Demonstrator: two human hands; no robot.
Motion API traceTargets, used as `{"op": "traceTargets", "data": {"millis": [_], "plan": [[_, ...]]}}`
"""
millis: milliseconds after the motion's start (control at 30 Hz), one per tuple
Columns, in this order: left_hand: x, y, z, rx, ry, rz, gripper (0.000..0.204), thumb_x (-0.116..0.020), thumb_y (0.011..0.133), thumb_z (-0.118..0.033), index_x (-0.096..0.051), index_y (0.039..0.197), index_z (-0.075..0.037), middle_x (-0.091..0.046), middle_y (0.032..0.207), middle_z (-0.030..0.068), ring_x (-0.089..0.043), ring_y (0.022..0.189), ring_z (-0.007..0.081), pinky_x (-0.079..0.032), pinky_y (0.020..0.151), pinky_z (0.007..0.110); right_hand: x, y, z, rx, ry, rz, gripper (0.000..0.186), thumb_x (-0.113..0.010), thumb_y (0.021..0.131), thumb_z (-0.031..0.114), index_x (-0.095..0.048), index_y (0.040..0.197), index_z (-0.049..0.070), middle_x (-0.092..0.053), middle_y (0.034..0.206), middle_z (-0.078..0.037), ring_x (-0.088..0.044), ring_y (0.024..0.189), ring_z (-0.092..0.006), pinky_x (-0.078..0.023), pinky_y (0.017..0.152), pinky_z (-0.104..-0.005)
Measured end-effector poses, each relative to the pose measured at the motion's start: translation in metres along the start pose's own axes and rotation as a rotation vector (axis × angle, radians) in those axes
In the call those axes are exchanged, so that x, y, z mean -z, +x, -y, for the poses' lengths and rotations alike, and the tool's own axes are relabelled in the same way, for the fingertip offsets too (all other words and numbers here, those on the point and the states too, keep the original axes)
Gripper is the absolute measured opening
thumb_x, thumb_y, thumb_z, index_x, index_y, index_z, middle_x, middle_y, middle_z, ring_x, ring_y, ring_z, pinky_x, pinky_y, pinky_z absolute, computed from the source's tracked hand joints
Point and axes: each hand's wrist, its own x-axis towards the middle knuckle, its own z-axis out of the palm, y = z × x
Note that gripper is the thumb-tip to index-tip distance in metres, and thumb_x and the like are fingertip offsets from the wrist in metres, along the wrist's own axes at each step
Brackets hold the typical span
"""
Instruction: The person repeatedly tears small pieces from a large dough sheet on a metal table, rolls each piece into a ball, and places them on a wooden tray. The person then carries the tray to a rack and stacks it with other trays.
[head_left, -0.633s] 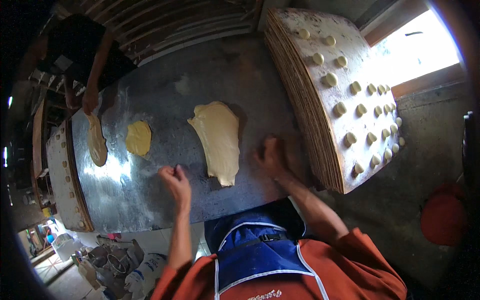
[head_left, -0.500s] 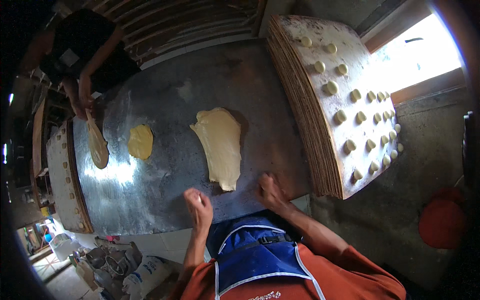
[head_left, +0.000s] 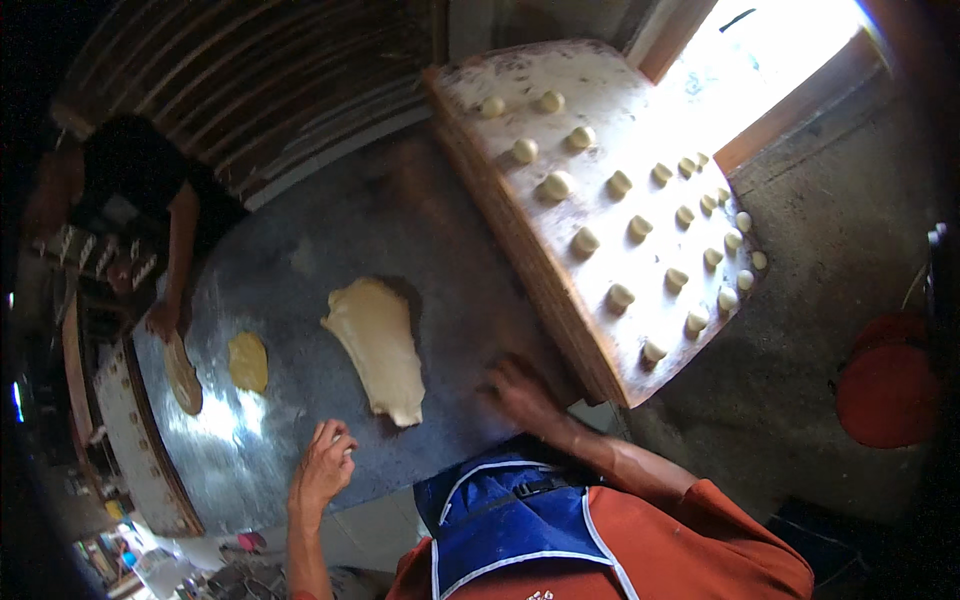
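Note:
A long pale sheet of flattened dough (head_left: 378,345) lies on the grey metal table (head_left: 300,270). My left hand (head_left: 323,468) rests at the table's near edge, just below the sheet's near end, with its fingers curled; whether they pinch anything is unclear. My right hand (head_left: 520,392) lies flat on the table to the right of the sheet, fingers spread, beside the stacked wooden boards (head_left: 545,290). Neither hand touches the sheet.
Several dough balls (head_left: 620,185) sit in rows on the top board. A small yellow dough disc (head_left: 248,362) lies left of the sheet. Another person (head_left: 135,195) at the far left presses a brown oval piece (head_left: 183,372). A red round object (head_left: 885,390) stands at the right.
Both my hands have drawn back from beside the dough sheet toward the table's near edge. The view has swung, so the boards now sit higher and more central.

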Motion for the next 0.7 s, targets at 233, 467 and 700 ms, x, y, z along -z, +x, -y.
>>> {"op": "traceTargets", "data": {"millis": [233,467,700], "plan": [[0.117,0.270,-0.211,-0.759,-0.098,-0.502,0.065,-0.074,0.074,0.007,-0.060,0.135,-0.010,-0.064,0.122,0.0115,-0.065,0.111,0.0300,-0.052,0.097,0.042,0.185,0.054,0.025,0.073,0.121,-0.019,0.038,-0.075,0.081,0.005,-0.064,0.117,-0.004,-0.064,0.118,-0.019,-0.066,0.102,-0.0305,-0.057,0.084,-0.0367],[0.099,0.550,-0.320,-0.574,-0.308,-0.300,0.089,-0.070,0.080,0.006,-0.030,0.157,-0.012,-0.068,0.120,0.0134,-0.068,0.109,0.0273,-0.053,0.100,0.038,0.384,0.189,-0.099,0.178,0.093,-1.099,0.100,-0.081,0.085,0.001,-0.017,0.163,0.007,-0.074,0.114,-0.015,-0.071,0.091,-0.0195,-0.057,0.073,-0.0311],[0.073,0.531,-0.293,-0.669,-0.271,-0.408,0.093,-0.068,0.080,-0.002,-0.023,0.161,-0.008,-0.057,0.145,0.0184,-0.053,0.137,0.0344,-0.039,0.117,0.044,0.323,0.150,-0.199,-0.227,-0.406,-0.336,0.109,-0.088,0.077,0.011,-0.022,0.163,0.009,-0.053,0.149,-0.021,-0.049,0.139,-0.0382,-0.037,0.118,-0.0488]]}}
